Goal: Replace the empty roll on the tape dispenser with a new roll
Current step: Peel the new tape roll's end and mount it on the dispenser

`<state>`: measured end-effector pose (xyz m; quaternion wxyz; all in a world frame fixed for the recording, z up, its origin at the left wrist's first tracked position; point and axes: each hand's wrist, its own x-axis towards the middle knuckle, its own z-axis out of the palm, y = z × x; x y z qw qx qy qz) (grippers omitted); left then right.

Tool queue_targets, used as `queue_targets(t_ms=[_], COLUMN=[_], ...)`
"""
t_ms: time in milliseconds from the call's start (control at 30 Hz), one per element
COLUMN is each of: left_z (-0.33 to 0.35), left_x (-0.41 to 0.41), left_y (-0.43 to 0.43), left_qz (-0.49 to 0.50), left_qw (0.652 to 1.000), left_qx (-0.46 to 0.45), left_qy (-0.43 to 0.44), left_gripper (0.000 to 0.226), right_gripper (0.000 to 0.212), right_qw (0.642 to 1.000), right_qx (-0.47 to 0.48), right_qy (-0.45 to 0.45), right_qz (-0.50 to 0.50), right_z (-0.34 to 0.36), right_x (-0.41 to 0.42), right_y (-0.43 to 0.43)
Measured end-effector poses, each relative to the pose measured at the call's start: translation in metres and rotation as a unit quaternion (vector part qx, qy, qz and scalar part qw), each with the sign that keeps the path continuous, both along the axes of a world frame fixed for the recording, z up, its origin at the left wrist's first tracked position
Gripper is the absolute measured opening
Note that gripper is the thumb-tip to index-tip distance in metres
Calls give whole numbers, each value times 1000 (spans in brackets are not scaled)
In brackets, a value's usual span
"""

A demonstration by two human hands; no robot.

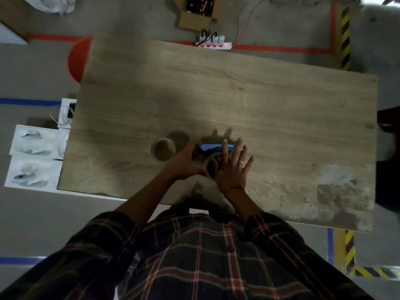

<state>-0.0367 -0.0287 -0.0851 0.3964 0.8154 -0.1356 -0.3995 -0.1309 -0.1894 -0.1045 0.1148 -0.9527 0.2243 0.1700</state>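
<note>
A blue tape dispenser lies on the wooden table near its front edge, partly covered by both hands. My left hand grips its left end, fingers curled round it. My right hand lies over the dispenser's middle with fingers spread and straight, pressing on a clear tape roll that shows between the hands. A second roll, a brownish ring with a pale rim, lies flat on the table just left of my left hand.
Off the table's left edge lie white packets on the floor. A power strip with plugs and a cardboard box lie beyond the far edge. A dark object stands at the right edge.
</note>
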Motion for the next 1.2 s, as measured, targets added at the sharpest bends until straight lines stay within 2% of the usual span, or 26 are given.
queue_targets(t_ms=[100,300,400,500,567,767,867,1067,1200], left_z=[-3,-5,-4,-7,-8,-8,-7,-7,-4], left_x=[-1,9,3,-4,-6,-6,-8,-13,-15], left_y=[2,10,10,4,-2,-11,-10,-5,-8], left_qz=[9,-22,-33,-88,-108,-80,-74,-46,-35], left_qw=[1000,999,996,983,981,981,982,983,983], left_qx=[11,26,55,80,73,84,88,82,80], left_qy=[-4,-18,-67,-139,-147,-153,-147,-156,-160], left_gripper=[103,84,88,96,95,71,64,60,54], right_gripper=[75,97,98,81,67,42,26,20,15], right_qw=[999,994,994,992,988,974,977,984,968], right_qx=[22,-23,-27,-43,-50,-92,-74,35,5], right_qy=[18,-96,-87,-79,-91,-137,-137,-92,-82], right_qz=[15,39,53,83,114,152,144,149,237], right_z=[3,24,22,16,13,18,24,34,38], right_x=[3,-9,-18,-16,-13,0,4,18,36], right_y=[1,7,15,16,14,7,8,1,-9])
